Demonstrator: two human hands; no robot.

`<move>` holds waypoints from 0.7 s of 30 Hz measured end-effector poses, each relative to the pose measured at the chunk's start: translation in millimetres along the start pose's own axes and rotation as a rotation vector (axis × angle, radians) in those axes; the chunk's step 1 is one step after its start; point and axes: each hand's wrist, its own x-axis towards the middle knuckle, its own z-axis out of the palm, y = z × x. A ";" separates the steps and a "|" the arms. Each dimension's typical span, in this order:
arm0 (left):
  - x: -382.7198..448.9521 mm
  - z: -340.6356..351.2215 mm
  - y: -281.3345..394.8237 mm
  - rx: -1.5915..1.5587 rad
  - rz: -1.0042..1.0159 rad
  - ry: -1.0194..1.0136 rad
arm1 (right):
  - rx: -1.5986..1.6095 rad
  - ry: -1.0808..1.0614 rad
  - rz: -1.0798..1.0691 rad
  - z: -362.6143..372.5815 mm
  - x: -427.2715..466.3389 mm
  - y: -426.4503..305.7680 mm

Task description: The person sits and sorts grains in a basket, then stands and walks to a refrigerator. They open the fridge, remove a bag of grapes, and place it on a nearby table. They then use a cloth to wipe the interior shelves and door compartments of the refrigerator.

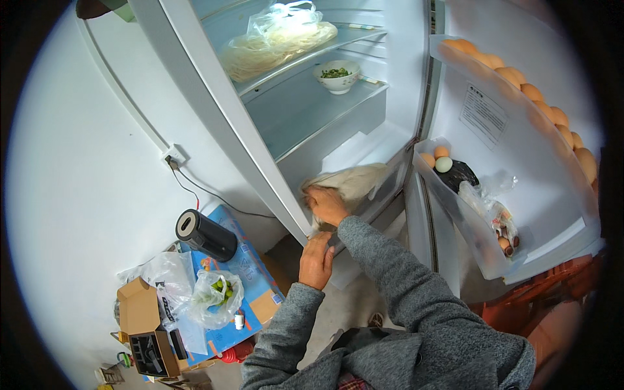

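The refrigerator (229,107) stands with its door swung out to the right. Down in its lowest compartment lies a crumpled beige cloth (358,183). My right hand (327,205) is closed on the left end of this cloth, fingertips partly hidden in its folds. Closer to me, my left hand (316,263) touches the lower left corner of the refrigerator's opening, beside the front of the translucent drawer (385,195). Whether its fingers grip that edge is hidden.
Shelves above hold bagged noodles (278,46) and a bowl of chopped greens (336,75). Eggs (531,92) line the door rack; a lower bin (463,229) holds eggs and bags. At left, a low table (234,336) carries a black cylindrical appliance (207,235), an open cardboard box (139,307) and bagged green fruit (222,292).
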 end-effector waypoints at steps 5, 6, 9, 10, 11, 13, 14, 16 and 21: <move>-21.7 -14.5 18.7 -0.089 -0.043 -0.045 | 0.287 -0.360 0.234 -36.5 -39.2 -12.3; -30.2 -17.7 19.0 -0.109 -0.066 -0.053 | 0.317 -0.433 0.249 -49.8 -54.6 -13.8; -49.5 -21.9 17.9 -0.195 -0.119 -0.086 | 0.494 -0.394 0.303 -95.0 -99.0 -18.1; -56.5 -21.6 13.0 -0.237 -0.159 -0.091 | 0.663 -0.362 0.467 -108.8 -105.0 -26.9; -62.9 -17.9 3.0 -0.280 -0.199 -0.095 | 0.829 -0.325 0.633 -122.4 -109.8 -37.2; -71.4 -2.1 -6.9 -0.423 -0.307 -0.102 | 0.737 -0.302 0.662 -141.3 -126.2 -29.4; -75.0 6.5 -9.4 -0.514 -0.384 -0.093 | 0.486 -0.333 0.517 -142.5 -135.6 -13.9; -75.7 21.7 -25.3 -0.633 -0.508 -0.111 | 0.297 -0.352 0.368 -153.5 -128.3 -16.6; -63.8 70.0 -28.3 -0.782 -0.685 -0.336 | 0.777 -0.331 0.555 -187.9 -102.1 -61.9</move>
